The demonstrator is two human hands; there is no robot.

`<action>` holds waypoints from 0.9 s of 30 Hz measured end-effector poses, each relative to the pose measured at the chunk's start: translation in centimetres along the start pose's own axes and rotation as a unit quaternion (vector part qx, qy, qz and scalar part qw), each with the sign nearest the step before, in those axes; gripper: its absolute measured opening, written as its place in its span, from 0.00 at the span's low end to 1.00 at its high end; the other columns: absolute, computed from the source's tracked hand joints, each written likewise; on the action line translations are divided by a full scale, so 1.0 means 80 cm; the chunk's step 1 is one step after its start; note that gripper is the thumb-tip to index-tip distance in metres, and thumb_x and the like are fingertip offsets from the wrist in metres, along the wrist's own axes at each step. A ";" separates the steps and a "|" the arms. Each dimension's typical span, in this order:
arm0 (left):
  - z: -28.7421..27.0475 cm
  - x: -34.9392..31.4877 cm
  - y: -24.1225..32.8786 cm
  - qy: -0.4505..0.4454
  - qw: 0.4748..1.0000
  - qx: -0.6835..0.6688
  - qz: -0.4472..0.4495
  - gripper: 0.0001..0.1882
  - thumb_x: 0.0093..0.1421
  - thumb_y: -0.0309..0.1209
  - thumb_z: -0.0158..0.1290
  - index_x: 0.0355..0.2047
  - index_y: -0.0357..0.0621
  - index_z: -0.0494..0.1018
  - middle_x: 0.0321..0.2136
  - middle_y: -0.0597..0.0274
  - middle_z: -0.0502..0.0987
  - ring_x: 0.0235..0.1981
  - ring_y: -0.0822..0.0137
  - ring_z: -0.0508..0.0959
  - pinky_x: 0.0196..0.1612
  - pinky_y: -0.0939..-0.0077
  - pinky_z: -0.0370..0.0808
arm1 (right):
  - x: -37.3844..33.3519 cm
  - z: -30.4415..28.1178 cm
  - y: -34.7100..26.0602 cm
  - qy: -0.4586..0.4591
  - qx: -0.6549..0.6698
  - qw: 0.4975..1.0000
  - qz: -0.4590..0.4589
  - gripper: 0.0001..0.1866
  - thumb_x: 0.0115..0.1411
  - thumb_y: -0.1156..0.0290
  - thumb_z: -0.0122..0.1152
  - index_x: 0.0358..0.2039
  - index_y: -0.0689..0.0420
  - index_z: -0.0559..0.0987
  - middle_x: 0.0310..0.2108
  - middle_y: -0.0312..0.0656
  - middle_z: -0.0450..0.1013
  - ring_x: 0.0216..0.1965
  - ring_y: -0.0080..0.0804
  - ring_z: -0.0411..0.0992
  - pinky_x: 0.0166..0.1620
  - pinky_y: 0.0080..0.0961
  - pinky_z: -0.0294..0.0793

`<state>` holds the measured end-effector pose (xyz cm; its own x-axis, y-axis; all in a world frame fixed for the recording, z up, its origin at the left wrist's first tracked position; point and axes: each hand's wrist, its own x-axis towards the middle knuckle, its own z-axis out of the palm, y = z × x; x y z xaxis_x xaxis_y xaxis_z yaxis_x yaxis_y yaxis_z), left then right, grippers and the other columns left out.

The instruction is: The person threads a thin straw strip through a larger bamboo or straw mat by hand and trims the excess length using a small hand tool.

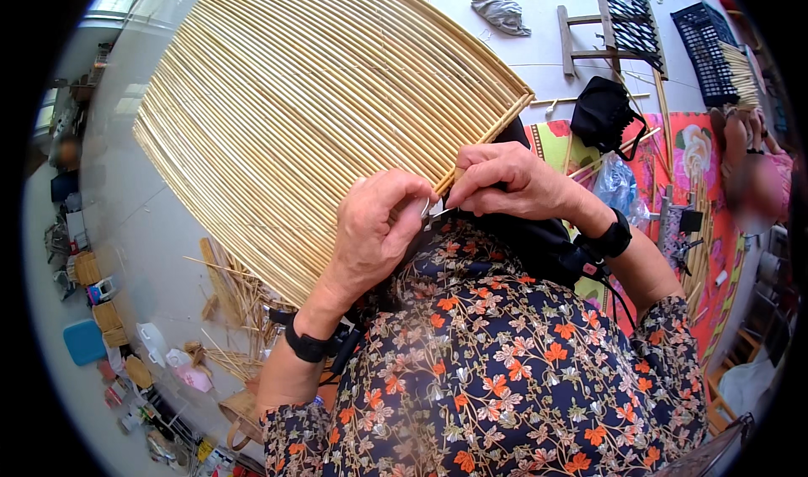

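A large panel of parallel yellow cane sticks [320,115] leans across my lap, its edge bound by a cane frame. At its near right corner my left hand [374,225] is closed, thumb and forefinger pinched by a small silvery piece that I cannot make out. My right hand [515,182], just beside the same corner, pinches a thin pale strand [442,214] that reaches toward the left fingertips. Whether it is wire or thread is too small to tell. The lower fingers of both hands are curled and partly hidden.
A black bag [602,113] and a clear plastic bag [615,182] lie on the red floral mat [730,254]. Beyond are an overturned stool [572,44], grey cloth [502,11] and a black crate [700,44]. Another person [757,174] sits at right. Loose sticks [244,300] lie at left.
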<state>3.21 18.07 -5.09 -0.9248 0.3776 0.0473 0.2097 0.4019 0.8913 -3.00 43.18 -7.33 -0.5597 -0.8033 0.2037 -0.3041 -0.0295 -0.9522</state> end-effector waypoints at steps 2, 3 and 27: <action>0.001 -0.001 0.001 0.008 1.000 0.010 -0.020 0.07 0.62 0.18 0.54 0.39 0.39 0.77 0.32 0.62 0.80 0.33 0.71 0.80 0.39 0.76 0.78 | 0.000 0.000 -0.001 -0.001 -0.032 0.999 -0.012 0.07 0.66 0.79 0.61 0.42 0.59 0.85 0.31 0.35 0.71 0.33 0.22 0.75 0.34 0.18 0.75; 0.003 -0.001 0.000 0.016 0.999 0.018 -0.022 0.07 0.62 0.20 0.55 0.40 0.41 0.78 0.30 0.64 0.79 0.30 0.70 0.80 0.39 0.75 0.77 | 0.000 0.000 -0.002 -0.002 -0.047 0.999 -0.019 0.07 0.67 0.79 0.61 0.42 0.59 0.85 0.30 0.34 0.71 0.33 0.22 0.75 0.34 0.18 0.74; -0.001 -0.004 0.033 0.037 0.960 0.271 -0.063 0.09 0.55 0.19 0.59 0.36 0.43 0.80 0.27 0.59 0.76 0.24 0.62 0.79 0.29 0.67 0.77 | 0.019 0.051 -0.020 0.216 0.049 0.963 0.151 0.05 0.67 0.79 0.59 0.41 0.66 0.80 0.38 0.43 0.72 0.25 0.26 0.79 0.28 0.22 0.79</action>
<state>4.00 18.93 -2.69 -0.9693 0.2459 0.0048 0.2112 0.8223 0.5284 -0.21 39.59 -6.46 -0.8867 -0.4613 -0.0313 -0.0135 0.0936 -0.9955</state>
